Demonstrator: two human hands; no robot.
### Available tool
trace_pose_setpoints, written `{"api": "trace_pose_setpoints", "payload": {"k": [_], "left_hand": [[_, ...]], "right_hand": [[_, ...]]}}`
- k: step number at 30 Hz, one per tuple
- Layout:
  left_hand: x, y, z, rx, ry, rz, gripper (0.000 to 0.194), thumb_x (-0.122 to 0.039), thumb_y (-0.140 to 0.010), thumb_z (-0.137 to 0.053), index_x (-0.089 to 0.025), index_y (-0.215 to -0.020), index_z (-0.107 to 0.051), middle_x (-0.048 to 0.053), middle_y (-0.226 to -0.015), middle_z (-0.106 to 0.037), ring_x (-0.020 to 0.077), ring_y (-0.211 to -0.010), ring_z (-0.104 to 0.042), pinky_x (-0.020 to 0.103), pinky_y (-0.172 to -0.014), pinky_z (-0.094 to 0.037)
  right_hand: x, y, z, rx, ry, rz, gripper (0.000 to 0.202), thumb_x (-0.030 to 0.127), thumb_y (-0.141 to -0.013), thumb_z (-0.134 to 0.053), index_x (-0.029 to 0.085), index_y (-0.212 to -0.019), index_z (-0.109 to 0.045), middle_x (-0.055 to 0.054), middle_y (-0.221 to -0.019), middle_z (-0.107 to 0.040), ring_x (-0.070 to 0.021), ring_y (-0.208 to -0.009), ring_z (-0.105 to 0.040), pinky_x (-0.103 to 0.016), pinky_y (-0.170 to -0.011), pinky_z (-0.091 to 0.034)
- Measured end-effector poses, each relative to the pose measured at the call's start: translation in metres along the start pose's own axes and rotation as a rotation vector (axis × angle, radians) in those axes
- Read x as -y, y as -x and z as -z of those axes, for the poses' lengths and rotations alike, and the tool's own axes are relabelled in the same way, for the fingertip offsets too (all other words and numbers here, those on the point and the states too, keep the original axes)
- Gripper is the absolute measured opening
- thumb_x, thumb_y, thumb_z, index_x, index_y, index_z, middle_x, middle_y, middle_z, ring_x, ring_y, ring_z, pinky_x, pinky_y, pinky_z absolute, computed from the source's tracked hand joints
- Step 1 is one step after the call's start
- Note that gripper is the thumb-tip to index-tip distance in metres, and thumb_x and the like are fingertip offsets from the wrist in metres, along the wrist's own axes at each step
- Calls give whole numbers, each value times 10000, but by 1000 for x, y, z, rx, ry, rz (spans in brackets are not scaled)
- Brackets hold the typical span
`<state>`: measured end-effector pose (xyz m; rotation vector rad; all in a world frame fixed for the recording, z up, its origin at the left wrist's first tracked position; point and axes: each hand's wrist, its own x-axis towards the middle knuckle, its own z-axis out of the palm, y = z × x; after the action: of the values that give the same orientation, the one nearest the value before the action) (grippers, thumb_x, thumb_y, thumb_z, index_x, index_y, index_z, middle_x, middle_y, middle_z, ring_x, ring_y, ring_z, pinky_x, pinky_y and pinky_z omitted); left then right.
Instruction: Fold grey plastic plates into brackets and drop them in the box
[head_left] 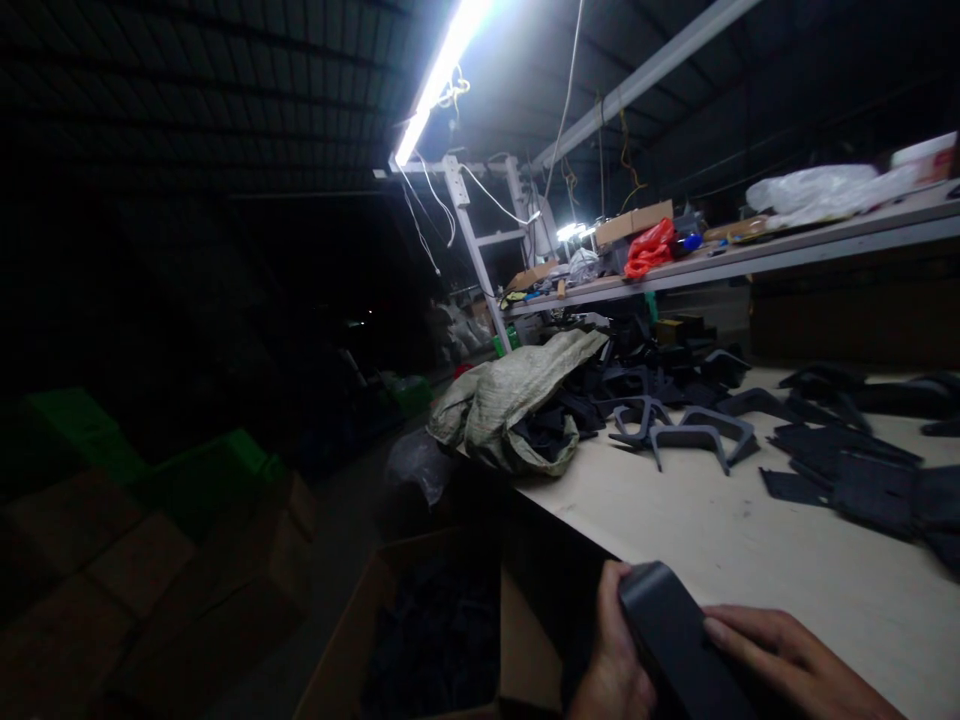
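Note:
A dark grey plastic part (pixel 679 640) with a rounded end is held at the lower right, over the table's front edge. My left hand (pixel 615 650) is wrapped round its left side, thumb near the top end. From the right, my right hand (pixel 787 655) presses its fingertips on the part's right edge. Beyond the hands, several grey bracket-shaped parts (pixel 694 432) lie on the pale tabletop (pixel 697 520). Flat dark plates (pixel 874 490) are piled at the right. The lower end of the held part runs out of view.
An open woven sack (pixel 517 400) with dark parts sits at the table's far left corner. Below the table edge stands an open carton (pixel 529 640) holding dark pieces. Closed cartons (pixel 217 590) and green crates (pixel 225 470) are at the left. A raised shelf (pixel 817 240) runs behind.

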<state>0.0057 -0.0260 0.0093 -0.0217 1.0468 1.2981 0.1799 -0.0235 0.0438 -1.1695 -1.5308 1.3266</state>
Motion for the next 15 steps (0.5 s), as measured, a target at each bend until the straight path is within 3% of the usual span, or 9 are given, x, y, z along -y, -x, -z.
{"api": "trace_pose_setpoints", "payload": {"k": [3,7,11,12,15], "left_hand": [[5,-1,3,100,-66,-40,421,-568,-768,-676,-160,-669,-705,101,-633,-672,238,-565,-620,342,-629,-517],[12,3,6,247,-207,-111,575,-710,-725,-668,-148,-811,-748,107,-696,-691,289,-701,-671,384,-715,-536],[12,11,13,157,-400,-474,548,-695,-675,-764,-165,-776,-674,23,-679,-610,192,-656,-581,310,-666,-475],[12,12,15,167,-422,-501,532,-665,-660,-798,-164,-788,-671,15,-708,-610,179,-685,-575,290,-671,-461],[9,7,23,250,-440,-403,523,-616,-688,-816,-170,-947,-728,20,-846,-685,171,-765,-605,248,-680,-441]], "right_hand": [[-1,-1,6,15,14,-6,528,772,-617,-746,290,-784,-882,-64,-943,-830,-408,-944,-782,-407,-783,-677],[-12,-8,18,103,16,30,564,774,-756,-689,274,-921,-890,-62,-1065,-824,-411,-1042,-756,-422,-885,-639],[-14,-3,31,23,93,31,575,740,-845,-661,220,-968,-875,-89,-1074,-818,-387,-1107,-720,-422,-948,-570],[-13,-1,33,9,106,29,568,723,-852,-671,202,-960,-869,-93,-1040,-818,-367,-1070,-723,-408,-925,-562],[-12,5,35,104,109,36,540,682,-818,-742,156,-885,-849,-83,-879,-794,-269,-833,-702,-332,-719,-531]]}}
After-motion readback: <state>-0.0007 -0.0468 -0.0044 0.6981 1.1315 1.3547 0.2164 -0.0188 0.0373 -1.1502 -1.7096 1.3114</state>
